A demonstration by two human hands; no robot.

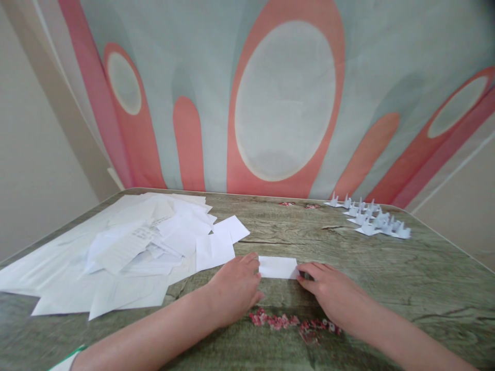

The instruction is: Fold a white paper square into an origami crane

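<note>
A white sheet of paper, folded into a narrow rectangle (pixel 277 267), lies on the table in front of me between my hands. My left hand (pixel 237 286) is at its left edge, the fingertips curled over the corner and the thumb lower down. At the opposite end, my right hand (pixel 327 288) pinches the lower right corner between thumb and fingers. Two white paper pieces (pixel 215 251) lie just beyond my left hand, partly overlapping.
A loose pile of white papers (pixel 127 247), some printed, spreads over the left of the table. Several folded paper cranes (pixel 371 219) stand in rows at the far right. The wood-patterned tabletop (pixel 386 273) ends against a patterned curtain (pixel 212 103). Printed pink blossoms (pixel 278 320) decorate its near side.
</note>
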